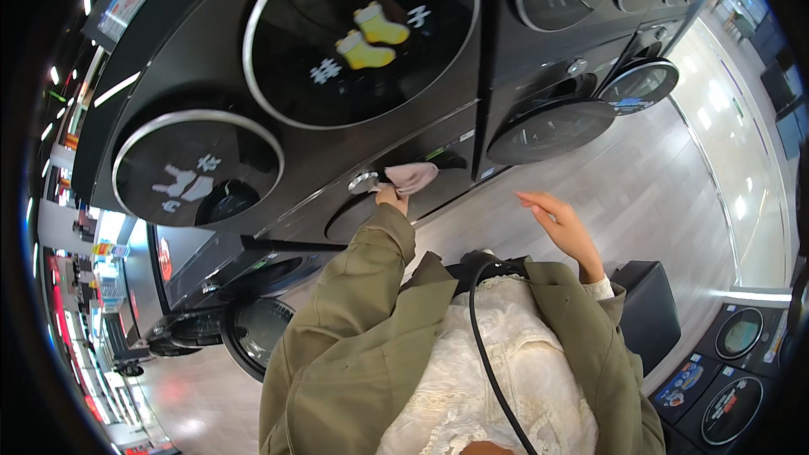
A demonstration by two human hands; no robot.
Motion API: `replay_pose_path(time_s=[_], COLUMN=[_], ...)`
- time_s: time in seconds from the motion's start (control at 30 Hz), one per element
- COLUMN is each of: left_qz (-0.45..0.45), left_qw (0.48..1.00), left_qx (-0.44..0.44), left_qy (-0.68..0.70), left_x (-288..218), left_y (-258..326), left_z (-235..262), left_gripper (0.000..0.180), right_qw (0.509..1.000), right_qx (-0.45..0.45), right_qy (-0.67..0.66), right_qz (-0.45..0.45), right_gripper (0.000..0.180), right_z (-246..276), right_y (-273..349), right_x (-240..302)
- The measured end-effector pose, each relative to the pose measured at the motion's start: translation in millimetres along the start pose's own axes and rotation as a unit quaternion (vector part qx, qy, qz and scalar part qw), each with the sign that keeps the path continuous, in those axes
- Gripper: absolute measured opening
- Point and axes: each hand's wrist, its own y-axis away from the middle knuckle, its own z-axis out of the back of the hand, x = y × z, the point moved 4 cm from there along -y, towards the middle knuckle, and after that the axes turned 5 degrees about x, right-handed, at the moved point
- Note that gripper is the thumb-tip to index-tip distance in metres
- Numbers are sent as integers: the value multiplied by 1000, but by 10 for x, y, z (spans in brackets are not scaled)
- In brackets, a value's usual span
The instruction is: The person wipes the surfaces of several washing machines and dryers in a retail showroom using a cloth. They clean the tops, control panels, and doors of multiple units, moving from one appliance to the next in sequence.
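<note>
My left hand point(393, 199) reaches forward and grips a pale pink cloth point(411, 175), its fingers closed around the lower edge. The cloth lies against the dark front of a washing machine point(337, 156), just right of a round silver knob point(363, 182). Whether the cloth touches the knob, I cannot tell. Off to the right, my right hand point(563, 226) hangs in the air above the floor, fingers stretched out and holding nothing.
A large round door point(362, 93) with a yellow sock picture sits above, a smaller round door point(199, 170) to its left. Open round doors point(552, 131) jut out at the right, another point(255, 333) at lower left. A dark box-shaped seat point(650, 307) stands beside my right arm.
</note>
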Motion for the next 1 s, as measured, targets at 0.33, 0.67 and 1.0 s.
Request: replay_pose_path(time_s=[0.33,0.67,1.0], left_qz=[71,261,132], left_qw=[983,765,807], left_qx=[163,517,486], left_qy=[-52,-282,-307], left_x=[1012,680,126], left_y=[1049,3444,3811], left_z=[-2238,-2692,-2013], left_gripper=[34,55,83], right_qw=[991,725,771], right_qx=[-98,-16,-62], right_qy=[-48,-687,-615], right_qz=[-78,-43,-152], right_gripper=[30,70,67], right_z=[714,147,-274], right_y=[535,125,255], right_x=[-557,-459,-157])
